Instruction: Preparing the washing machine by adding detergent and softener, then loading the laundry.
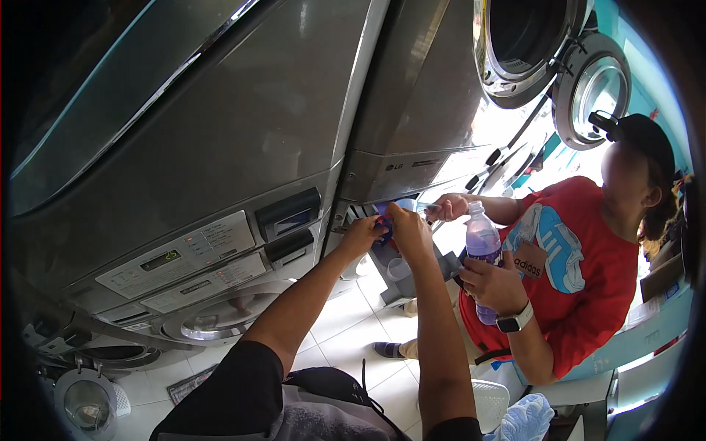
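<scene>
My left hand (pixel 364 237) and my right hand (pixel 409 234) meet over a pulled-out grey detergent drawer (pixel 400 289) of a front-load washer. Between my fingers is a small dark blue packet (pixel 384 227) with red on it; its contents are hidden. A round translucent cup (pixel 397 269) sits in the drawer below my right wrist. Just beyond my hands, a co-worker's hand (pixel 449 208) holds a light-blue translucent item (pixel 422 205), partly covered by my right hand. In the co-worker's other hand (pixel 493 281) is an uncapped plastic bottle (pixel 483 242) of purple liquid.
The co-worker (pixel 573 275), in a red shirt, stands close on the right. Stacked metal-grey machines (pixel 265 105) rise on the left, with a lit control panel (pixel 176 256). A dryer door (pixel 593 91) hangs open at upper right. A white plastic basket (pixel 491 405) stands low on the tiled floor (pixel 345 320).
</scene>
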The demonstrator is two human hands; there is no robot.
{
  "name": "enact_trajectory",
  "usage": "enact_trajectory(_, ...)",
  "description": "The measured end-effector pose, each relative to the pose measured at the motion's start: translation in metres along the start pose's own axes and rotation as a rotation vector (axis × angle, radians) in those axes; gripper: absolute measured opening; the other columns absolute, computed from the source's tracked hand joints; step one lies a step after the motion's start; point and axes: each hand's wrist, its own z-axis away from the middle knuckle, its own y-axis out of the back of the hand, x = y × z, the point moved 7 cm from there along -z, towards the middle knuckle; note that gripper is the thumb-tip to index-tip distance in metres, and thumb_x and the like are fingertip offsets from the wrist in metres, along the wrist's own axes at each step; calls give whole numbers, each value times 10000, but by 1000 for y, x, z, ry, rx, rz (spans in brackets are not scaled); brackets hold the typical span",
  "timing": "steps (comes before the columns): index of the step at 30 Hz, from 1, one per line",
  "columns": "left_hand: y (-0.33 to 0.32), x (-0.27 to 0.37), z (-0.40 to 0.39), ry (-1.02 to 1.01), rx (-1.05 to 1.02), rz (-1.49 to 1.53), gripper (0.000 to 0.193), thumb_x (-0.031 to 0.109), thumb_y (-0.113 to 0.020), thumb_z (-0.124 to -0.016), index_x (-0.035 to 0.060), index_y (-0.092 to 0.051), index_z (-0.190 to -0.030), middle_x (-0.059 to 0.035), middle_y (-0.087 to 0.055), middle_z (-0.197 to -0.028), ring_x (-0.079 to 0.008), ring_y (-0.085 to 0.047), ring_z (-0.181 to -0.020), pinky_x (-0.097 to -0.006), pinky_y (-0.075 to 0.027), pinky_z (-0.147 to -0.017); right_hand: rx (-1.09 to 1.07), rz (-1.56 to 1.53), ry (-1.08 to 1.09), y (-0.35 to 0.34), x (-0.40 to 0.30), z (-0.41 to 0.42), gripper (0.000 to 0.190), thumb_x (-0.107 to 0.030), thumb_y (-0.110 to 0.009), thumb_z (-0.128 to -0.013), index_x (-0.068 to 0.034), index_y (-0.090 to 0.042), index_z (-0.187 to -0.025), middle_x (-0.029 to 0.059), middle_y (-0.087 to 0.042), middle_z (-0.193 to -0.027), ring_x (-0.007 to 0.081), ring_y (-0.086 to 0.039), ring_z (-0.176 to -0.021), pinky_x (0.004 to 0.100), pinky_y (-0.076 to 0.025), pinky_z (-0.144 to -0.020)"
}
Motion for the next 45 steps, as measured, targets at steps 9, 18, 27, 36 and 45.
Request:
enact_trajectory(9, 17, 23, -9, -12, 70, -216, 290, 259, -531, -788, 9, -543, -934, -161, -566, -697, -219, -550, -616, -295, -394, -577, -262, 644, 186, -35, -8, -35, 115, -157, -547, -704, -95, -534, -799, 94, -594, -696, 256, -599, -682, 334, -477, -587)
enact_trajectory(18, 35, 4, -24, -84, 6, 231, 329, 321, -501, -820, 11, -538, -922, -45, -581, -790, -84, -522, -759, -237, -385, -693, -315, 513, 198, -34, -24, -61, 146, -243, -570, -701, -103, -588, -740, 101, -599, -698, 262, -601, -696, 343, -476, -579)
enact_trajectory(27, 39, 2, -30, -71, 25, 78, 241, 199, -488, -803, 11, -553, -939, -108, -585, -703, -130, -524, -623, -282, -393, -618, -311, 445, 124, -26, -17, -74, 82, -145, -552, -696, -89, -597, -736, 128, -592, -716, 292, -591, -729, 375, -472, -623)
enact_trajectory(36, 39, -12, -29, -99, 59, -64, 226, 174, -499, -789, 16, -557, -940, -142, -584, -713, -189, -584, -674, -301, -404, -612, -317, 381, 177, -16, -22, -71, 90, -114, -499, -731, -91, -582, -756, 154, -579, -697, 313, -580, -718, 389, -451, -618)
enact_trajectory(45, 32, 39, -26, -96, -62, 184, 247, 173, -564, -776, 20, -542, -969, -5, -560, -820, -81, -504, -731, -224, -409, -638, -344, 624, 146, -30, -17, -51, 136, -146, -518, -731, -84, -551, -848, 90, -613, -742, 226, -605, -727, 335, -470, -623)
